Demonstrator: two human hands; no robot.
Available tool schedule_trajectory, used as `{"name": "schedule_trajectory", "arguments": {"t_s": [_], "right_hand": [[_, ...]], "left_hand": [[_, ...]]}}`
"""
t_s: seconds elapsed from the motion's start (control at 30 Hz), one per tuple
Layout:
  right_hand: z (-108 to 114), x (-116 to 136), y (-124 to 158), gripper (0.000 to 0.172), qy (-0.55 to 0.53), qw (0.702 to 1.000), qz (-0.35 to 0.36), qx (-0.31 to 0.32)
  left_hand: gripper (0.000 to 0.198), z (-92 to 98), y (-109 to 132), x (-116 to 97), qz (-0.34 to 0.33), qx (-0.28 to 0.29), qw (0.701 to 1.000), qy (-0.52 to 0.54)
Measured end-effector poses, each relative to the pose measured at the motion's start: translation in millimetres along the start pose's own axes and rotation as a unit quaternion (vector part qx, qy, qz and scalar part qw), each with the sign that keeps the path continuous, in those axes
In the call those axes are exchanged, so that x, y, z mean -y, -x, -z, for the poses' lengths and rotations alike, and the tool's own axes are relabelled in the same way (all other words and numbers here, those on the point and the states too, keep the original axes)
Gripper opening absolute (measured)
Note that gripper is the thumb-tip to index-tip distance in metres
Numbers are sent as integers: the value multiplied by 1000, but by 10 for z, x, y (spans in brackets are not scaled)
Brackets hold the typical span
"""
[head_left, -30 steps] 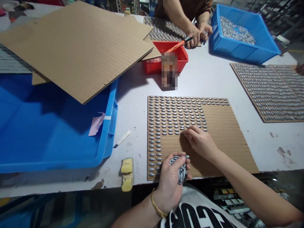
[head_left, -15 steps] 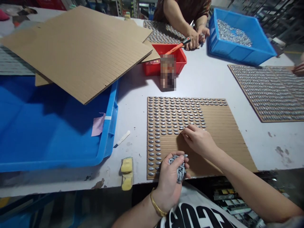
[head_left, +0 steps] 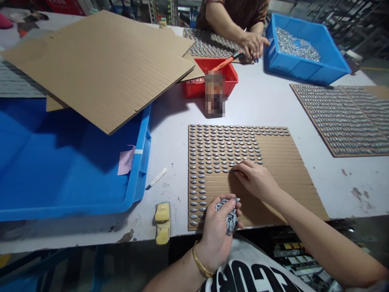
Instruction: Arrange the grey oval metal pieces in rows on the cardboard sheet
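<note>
My left hand (head_left: 217, 227) is cupped palm up around a heap of small grey spindle-shaped pieces (head_left: 231, 221), its thumb lying over them. Just above the corrugated cardboard sheet (head_left: 288, 174), my right hand (head_left: 253, 176) pinches one such piece (head_left: 232, 170) by its fingertips, at the end of a partly filled row. Neat rows of grey spindle-shaped pieces (head_left: 223, 147) lie in the sheet's grooves across its upper left part, with two columns running down the left edge. Bare grooves show at the right and below my right hand.
A large blue tray (head_left: 142, 162) with loose cardboard sheets (head_left: 115, 61) over it stands left. Ahead are a red bin (head_left: 232, 81) with an orange-handled tool, a co-worker's hands (head_left: 253, 44) and a blue crate (head_left: 306, 71). Another filled sheet (head_left: 340, 121) lies right; yellow blocks (head_left: 163, 223) sit near the edge.
My hands have stayed almost in place, the right one still pinching at the same row. The co-worker's hands across the table have come together and lifted. A hand at the far right has left view.
</note>
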State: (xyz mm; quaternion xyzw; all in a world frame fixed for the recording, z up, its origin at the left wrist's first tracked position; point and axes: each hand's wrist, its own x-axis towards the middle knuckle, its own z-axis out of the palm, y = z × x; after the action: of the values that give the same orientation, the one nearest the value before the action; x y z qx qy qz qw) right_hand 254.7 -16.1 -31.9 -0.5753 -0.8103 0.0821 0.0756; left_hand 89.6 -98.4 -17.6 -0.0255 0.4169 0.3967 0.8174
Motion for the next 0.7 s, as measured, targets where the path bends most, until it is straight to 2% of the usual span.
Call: {"name": "schedule_trajectory", "arguments": {"t_s": [0.2,0.4,0.7], "right_hand": [[-30,-8,23,20,18,1000,12,-13],[-59,-11,93,24,63,996,23,-52],[-65,-5,72,22,50,998,20,-42]], "left_hand": [[23,-4,-2,12,-5,8,1000,2],[24,-6,-1,-3,-3,3,1000,-2],[24,2,-3,18,-5,8,1000,0]]}}
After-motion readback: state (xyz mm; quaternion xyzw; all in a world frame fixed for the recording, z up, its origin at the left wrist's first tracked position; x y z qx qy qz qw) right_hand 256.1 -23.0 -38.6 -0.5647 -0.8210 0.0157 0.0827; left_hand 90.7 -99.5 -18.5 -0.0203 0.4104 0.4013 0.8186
